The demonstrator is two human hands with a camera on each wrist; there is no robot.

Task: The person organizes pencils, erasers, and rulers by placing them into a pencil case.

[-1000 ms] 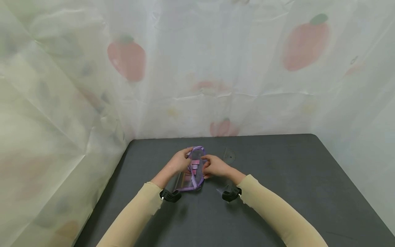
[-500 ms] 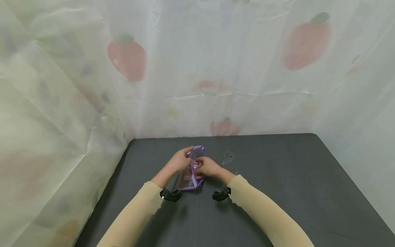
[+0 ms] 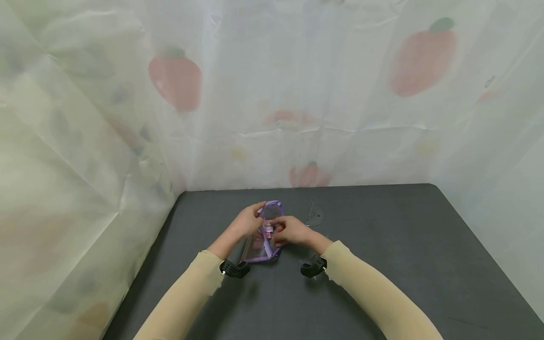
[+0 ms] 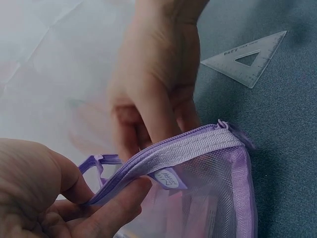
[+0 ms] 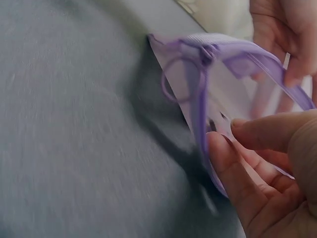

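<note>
Since the earlier frame the right hand (image 3: 292,231) had shifted slightly right, its fingers staying in the mouth of the purple mesh pencil pouch (image 3: 264,236), gripping its right zipper edge. Near the centre of the head view, the pouch lay on the dark table (image 3: 382,245), its long axis running from near edge to far. The left hand (image 3: 246,222) pinched the left zipper edge. A protractor (image 3: 315,215) and a clear set square (image 4: 246,58) lay right of the pouch.
</note>
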